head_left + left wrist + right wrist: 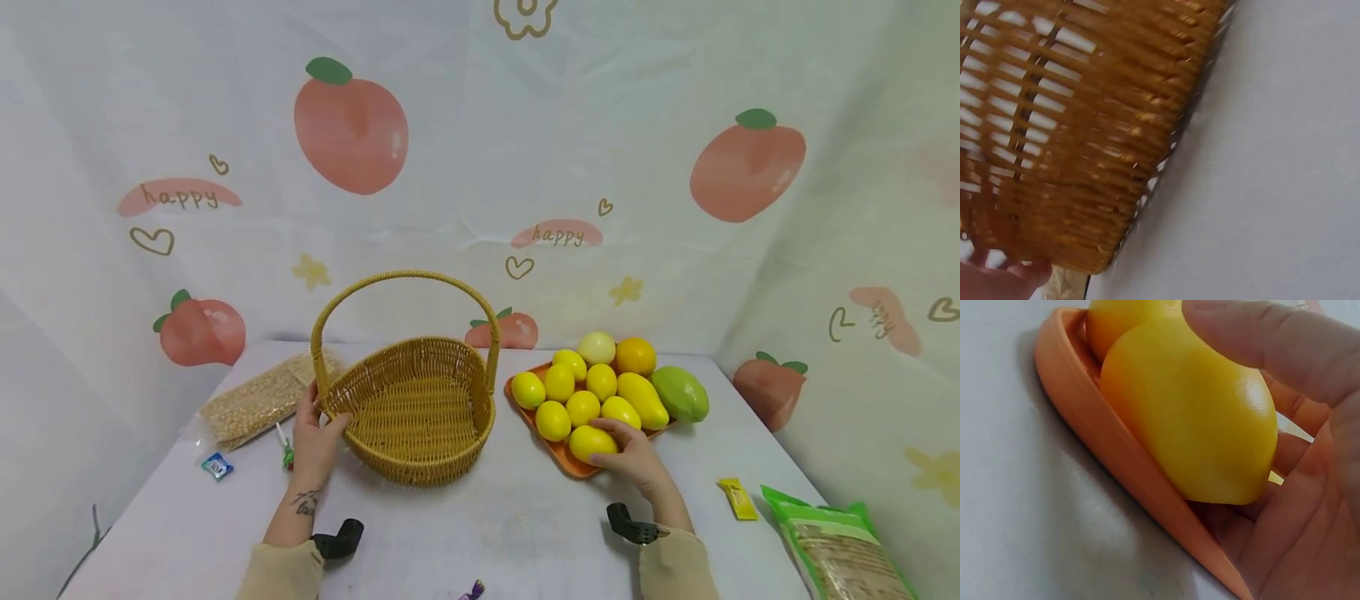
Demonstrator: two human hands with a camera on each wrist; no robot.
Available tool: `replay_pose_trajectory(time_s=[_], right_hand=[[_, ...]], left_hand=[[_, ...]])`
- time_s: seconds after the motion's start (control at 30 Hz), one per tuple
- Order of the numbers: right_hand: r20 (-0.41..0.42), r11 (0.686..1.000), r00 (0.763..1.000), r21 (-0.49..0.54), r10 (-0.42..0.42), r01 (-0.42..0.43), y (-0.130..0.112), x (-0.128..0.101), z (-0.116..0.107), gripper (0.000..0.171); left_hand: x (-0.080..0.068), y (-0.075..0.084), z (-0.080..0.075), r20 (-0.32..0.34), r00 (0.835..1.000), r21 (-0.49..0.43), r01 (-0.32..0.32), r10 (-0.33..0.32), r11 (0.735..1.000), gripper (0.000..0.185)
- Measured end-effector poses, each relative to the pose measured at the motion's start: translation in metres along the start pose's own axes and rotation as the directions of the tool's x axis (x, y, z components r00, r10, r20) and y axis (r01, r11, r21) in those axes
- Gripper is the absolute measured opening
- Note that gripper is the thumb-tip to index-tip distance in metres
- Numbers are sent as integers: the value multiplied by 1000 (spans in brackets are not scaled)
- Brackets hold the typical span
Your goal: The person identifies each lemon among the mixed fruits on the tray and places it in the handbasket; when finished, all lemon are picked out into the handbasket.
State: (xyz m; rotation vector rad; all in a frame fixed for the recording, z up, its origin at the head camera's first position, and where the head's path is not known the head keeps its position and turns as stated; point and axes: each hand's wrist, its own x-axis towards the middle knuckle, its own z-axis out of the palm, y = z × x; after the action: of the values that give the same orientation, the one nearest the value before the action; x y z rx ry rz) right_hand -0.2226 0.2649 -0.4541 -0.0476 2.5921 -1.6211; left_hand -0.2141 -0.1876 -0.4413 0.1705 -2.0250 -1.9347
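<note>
My left hand [317, 442] grips the left rim of an empty wicker basket [416, 421], close to the foot of its tall arched handle. Woven slats of the basket [1129, 131] fill much of the left wrist view, with fingertips at the lower left. On the right, my right hand [639, 460] holds a lemon [590, 446] at the front of an orange tray [572, 468]. Thumb and fingers lie on opposite sides of this lemon [1191, 419], which overlaps the tray rim [1107, 456] in the right wrist view. Several more lemons [553, 421] are on the tray.
Behind the lemons sit an orange [635, 357], a pale round fruit [597, 348], a mango [642, 400] and a green fruit [679, 394]. A bag [258, 402], a lollipop [288, 454] and a blue sweet [217, 467] lie left; a yellow packet [738, 499] and green bag [840, 542] right.
</note>
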Motion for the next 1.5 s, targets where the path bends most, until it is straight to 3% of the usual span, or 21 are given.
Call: replay_pose_trajectory(time_s=[0.13,0.27,0.43,0.6,0.73,0.83,1.03,1.17,1.4,1.47,1.5], right_hand=[[-7,1000,1000,-11,15,-15,-3,0,2,59],[-12,999,1000,-25,23,-23,-4,1,4,60],[-24,999,999,-37,37,-38,-2,2,6,61],[-63,998,997,34,48,-46,-2,1,6,61],[-88,987,996,160,-5,19,-3,-1,6,59],[-79,960,994,263,-79,97,-10,-5,7,56],[18,910,976,365,-216,195,-41,-16,21,45],[147,881,925,388,-350,272,-61,-21,42,45],[370,808,744,452,-555,378,-107,-23,103,48],[413,803,706,452,-574,388,-122,-20,121,51],[428,807,700,446,-572,387,-130,-17,130,52]], left_hand=[[7,-2,-4,-26,999,-104,37,-40,994,59],[12,-5,-5,-64,993,-106,95,-102,990,57],[15,-8,-7,-91,988,-150,112,-127,982,54],[13,-6,-10,-85,985,-197,130,-149,972,55],[13,-4,-12,-86,985,-217,126,-147,968,55],[14,-4,-11,-82,987,-219,118,-139,968,55],[14,-5,-10,-78,985,-185,135,-152,973,56],[13,-5,-10,-74,985,-177,141,-156,974,55],[12,-5,-10,-69,986,-171,137,-150,976,56],[12,-5,-11,-70,986,-170,137,-151,976,56],[12,-5,-11,-71,986,-167,137,-151,976,56]])
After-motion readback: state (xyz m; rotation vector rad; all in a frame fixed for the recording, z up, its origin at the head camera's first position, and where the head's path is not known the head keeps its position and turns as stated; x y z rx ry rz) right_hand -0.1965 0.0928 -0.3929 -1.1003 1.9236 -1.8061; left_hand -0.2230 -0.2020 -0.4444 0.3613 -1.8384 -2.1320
